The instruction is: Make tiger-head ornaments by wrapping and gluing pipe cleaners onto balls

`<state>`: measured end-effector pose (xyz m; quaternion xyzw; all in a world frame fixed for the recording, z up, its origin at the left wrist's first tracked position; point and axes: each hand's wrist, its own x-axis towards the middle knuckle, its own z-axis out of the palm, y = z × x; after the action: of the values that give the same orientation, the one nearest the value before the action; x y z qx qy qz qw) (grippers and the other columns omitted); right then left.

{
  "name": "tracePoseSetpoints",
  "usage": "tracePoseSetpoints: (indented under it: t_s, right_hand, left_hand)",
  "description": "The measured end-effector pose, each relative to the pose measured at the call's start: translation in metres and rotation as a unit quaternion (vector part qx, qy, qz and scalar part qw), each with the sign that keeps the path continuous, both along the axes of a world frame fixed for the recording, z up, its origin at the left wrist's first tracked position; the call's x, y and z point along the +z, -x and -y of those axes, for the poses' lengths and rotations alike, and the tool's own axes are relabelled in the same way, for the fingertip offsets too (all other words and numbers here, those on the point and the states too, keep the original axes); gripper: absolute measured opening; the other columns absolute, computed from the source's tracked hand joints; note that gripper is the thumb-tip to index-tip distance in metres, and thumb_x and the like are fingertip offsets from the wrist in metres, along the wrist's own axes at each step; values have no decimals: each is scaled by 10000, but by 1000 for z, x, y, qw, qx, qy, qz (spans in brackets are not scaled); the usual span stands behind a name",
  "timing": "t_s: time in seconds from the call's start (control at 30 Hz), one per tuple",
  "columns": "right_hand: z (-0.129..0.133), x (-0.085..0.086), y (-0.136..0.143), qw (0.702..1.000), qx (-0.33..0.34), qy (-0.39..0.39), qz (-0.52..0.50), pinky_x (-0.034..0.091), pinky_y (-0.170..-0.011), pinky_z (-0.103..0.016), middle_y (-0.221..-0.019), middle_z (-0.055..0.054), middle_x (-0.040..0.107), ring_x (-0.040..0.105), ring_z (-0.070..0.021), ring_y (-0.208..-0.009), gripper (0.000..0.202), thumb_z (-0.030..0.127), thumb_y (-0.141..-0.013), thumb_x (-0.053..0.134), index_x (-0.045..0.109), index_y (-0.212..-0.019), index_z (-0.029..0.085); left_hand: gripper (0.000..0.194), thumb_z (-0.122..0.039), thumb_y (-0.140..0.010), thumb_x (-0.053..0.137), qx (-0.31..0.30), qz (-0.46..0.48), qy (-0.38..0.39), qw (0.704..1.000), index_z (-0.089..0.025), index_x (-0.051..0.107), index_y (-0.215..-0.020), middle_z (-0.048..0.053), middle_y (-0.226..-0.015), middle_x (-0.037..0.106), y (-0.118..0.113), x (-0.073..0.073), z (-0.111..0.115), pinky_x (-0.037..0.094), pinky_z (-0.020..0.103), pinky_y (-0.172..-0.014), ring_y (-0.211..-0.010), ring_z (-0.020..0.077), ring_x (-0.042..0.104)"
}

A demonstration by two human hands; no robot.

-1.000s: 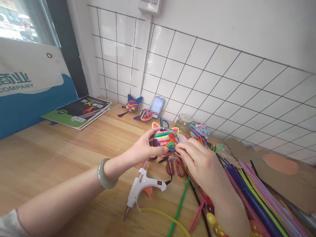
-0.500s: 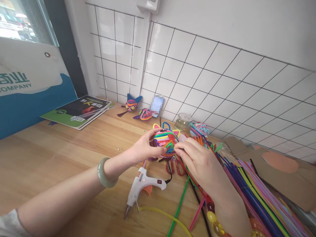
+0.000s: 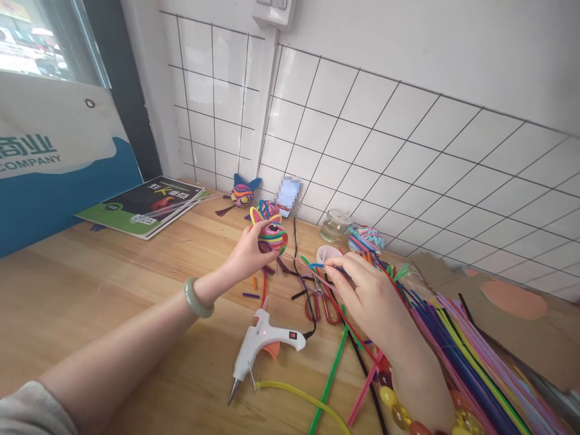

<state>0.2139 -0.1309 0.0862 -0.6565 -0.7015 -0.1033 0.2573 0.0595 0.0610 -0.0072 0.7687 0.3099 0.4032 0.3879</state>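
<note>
A striped, multicoloured craft head with yellow-edged ears is gripped by my left hand, thumb below and fingers above. My right hand pinches a short blue fuzzy stem piece between thumb and fingertips, apart from the head. Behind my right fingertips sits a small pinkish bowl. Red-handled scissors lie below, partly covered by stems. A white glue gun rests on the table in front of my hands, its nozzle pointing toward me.
Bundled fuzzy stems and cardboard lie at the right. A glass jar, a phone and a blue-eared craft head stand near the grid wall. Booklets lie at the left; a black cord crosses the middle.
My left hand has moved left and slightly up with the craft head, which has turned. My right hand has come apart from the head, and the blue piece now shows in its fingertips.
</note>
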Motion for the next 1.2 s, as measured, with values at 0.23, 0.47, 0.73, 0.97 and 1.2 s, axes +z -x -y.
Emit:
tracePoseSetpoints:
  t_s: [0.23,0.47,0.73,0.97,1.2]
  right_hand:
    - [-2,-3,2,1000,-2,12,-8,490,-769,-330,-940,-55,677,659,-202,-871,153,240,-1004,462,604,-955,211]
    - [-5,-6,5,998,-8,56,-14,508,-775,-324,-962,-51,687,671,-198,-859,144,219,-987,484,621,-944,210]
    - [-9,-10,7,992,-6,126,-29,485,-796,-328,-957,-43,681,662,-193,-864,184,237,-1002,460,634,-949,209]
    - [-15,-17,6,969,-42,241,-24,464,-824,-348,-971,-55,676,646,-220,-926,204,244,-998,468,649,-919,198]
    - [-23,-30,-5,947,-65,314,-9,440,-794,-322,-921,-64,720,669,-228,-920,219,180,-951,483,659,-822,201]
  left_hand:
    - [714,-274,-664,759,-33,-74,-20,997,-179,521,-1331,117,-1161,607,1,-23,-14,487,410,-951,-1064,283,612]
    - [777,-316,-673,764,-29,-160,-34,986,-174,481,-1381,159,-1163,608,8,-17,-15,507,406,-881,-1035,316,638]
    - [867,-551,-713,711,-4,-304,-52,951,-201,416,-1450,143,-1147,668,25,16,-18,499,373,-829,-1020,336,664]
    - [529,-435,-827,575,74,-416,-111,900,-169,549,-1284,186,-1164,655,42,57,-8,498,437,-823,-1052,375,647]
    - [212,-267,-835,523,95,-497,-113,855,-147,692,-875,196,-906,723,54,76,-11,505,391,-712,-905,355,697]
